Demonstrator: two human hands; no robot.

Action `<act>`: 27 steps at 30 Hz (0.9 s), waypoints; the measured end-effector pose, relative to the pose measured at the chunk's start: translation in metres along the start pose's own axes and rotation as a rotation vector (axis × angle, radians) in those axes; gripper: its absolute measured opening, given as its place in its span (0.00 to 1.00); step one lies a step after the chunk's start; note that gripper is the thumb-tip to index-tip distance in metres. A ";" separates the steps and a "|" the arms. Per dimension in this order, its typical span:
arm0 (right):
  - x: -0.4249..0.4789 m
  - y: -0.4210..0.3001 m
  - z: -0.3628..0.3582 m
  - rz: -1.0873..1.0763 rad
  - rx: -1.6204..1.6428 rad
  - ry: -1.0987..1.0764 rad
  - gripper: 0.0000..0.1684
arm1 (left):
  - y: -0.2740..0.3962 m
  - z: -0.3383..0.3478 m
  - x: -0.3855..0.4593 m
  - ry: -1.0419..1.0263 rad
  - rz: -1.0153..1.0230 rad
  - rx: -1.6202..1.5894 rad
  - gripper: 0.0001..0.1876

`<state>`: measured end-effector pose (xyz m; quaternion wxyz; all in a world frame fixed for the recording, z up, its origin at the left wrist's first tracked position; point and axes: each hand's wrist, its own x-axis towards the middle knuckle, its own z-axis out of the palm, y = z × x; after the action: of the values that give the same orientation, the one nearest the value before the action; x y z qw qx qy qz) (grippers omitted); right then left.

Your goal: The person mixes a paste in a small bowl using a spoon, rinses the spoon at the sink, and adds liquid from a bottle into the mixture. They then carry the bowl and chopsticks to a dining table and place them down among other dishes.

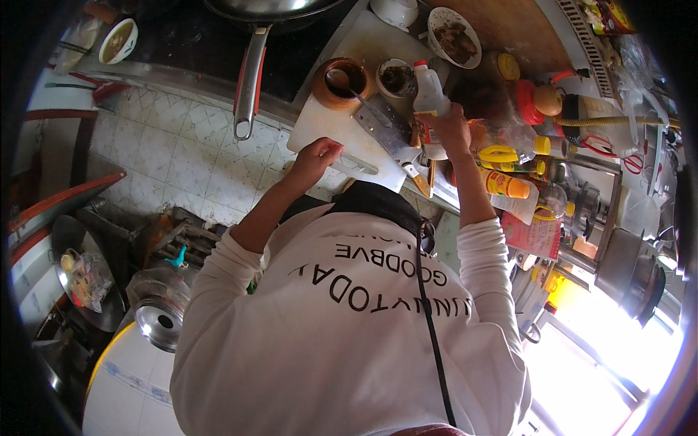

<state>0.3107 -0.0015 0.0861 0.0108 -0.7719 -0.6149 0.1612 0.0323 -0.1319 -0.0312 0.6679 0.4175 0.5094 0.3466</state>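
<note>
My right hand [453,131] is wrapped around a translucent plastic bottle [429,90] with a red cap and a label, tilted at the right side of the white cutting board [322,126]. Over the board's near edge, beside its handle slot, is my left hand [318,157]. Its fingers are curled together, and no object shows in them. A round wooden mortar [322,98] with a spoon [339,79] in it stands on the board. Right of it lies a cleaver [381,126]. A small bowl of dark food [397,78] sits just left of the bottle.
A frying pan [252,82] on the dark cooktop points its handle towards me. At the back are a bowl of meat pieces [453,38] and an upturned white bowl [393,12]. Several bottles [504,182] crowd the right. A wooden-handled knife [417,180] lies near the counter edge.
</note>
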 end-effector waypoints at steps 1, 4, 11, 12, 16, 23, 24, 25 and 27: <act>0.000 0.001 0.001 0.001 0.000 0.002 0.51 | 0.000 0.000 0.000 -0.004 0.005 0.003 0.16; 0.002 0.004 0.003 0.004 -0.001 0.009 0.51 | 0.001 -0.001 -0.001 -0.011 0.011 0.006 0.16; 0.003 0.009 0.006 -0.001 -0.012 0.028 0.51 | 0.002 0.002 -0.004 0.021 0.041 -0.061 0.15; 0.003 0.009 0.005 0.000 -0.013 0.029 0.51 | 0.004 0.003 -0.005 0.035 0.054 -0.087 0.16; 0.003 0.012 0.006 -0.017 -0.049 0.060 0.51 | 0.006 0.002 -0.006 0.006 0.039 -0.048 0.15; 0.001 0.010 0.004 -0.003 -0.030 0.051 0.52 | 0.001 0.001 -0.006 -0.035 -0.005 -0.019 0.16; 0.000 0.009 0.004 -0.001 -0.026 0.049 0.53 | 0.001 0.001 -0.006 -0.035 -0.009 -0.020 0.15; 0.000 0.009 0.004 -0.009 -0.030 0.055 0.53 | -0.001 0.001 -0.005 -0.036 -0.001 -0.019 0.15; -0.002 0.009 0.006 -0.024 -0.036 0.065 0.53 | -0.001 0.002 -0.005 -0.037 0.014 -0.016 0.14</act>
<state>0.3173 -0.0067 0.0790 0.0191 -0.7692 -0.6264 0.1248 0.0327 -0.1369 -0.0297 0.6781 0.4222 0.4911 0.3475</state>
